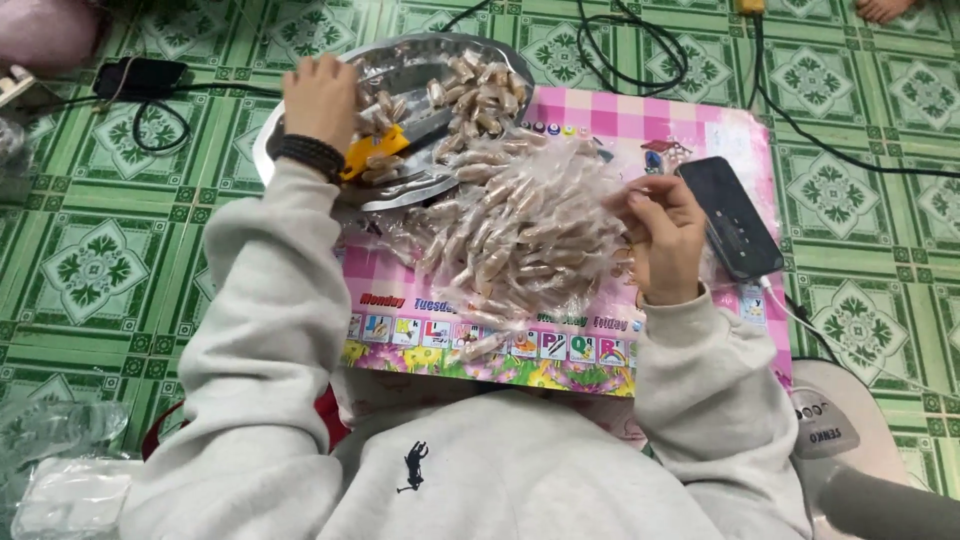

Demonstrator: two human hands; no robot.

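Left of the pink checked mat (690, 125), out on the green patterned floor tiles (95, 265), a black charger block (140, 75) sits with its cord looped beside it, and now we come to the left hand (320, 100), reaching over the near rim of the round metal tray (262, 150); its fingers are curled down into the tray, but whether they grip the yellow-handled cutter (375, 152) lying just under them I cannot tell. Unwrapped brown sweets (480, 85) are heaped on the tray's far side, overlapping the mat's upper left corner. At the middle of the mat, there's the big pile of clear-wrapped sweets (520, 240), spilling toward the person. On the pile's right edge the right hand (662, 235) has its fingers pinched shut on a wrapped piece. I'd say the neat way here is to hold each piece by the wrapper ends, keep the blade pointed away from the other hand, and keep wrapped and bare sweets in separate heaps. Right of the hand, a black phone (730, 215) rests on the mat's right side, its white cable trailing off over the tiles.
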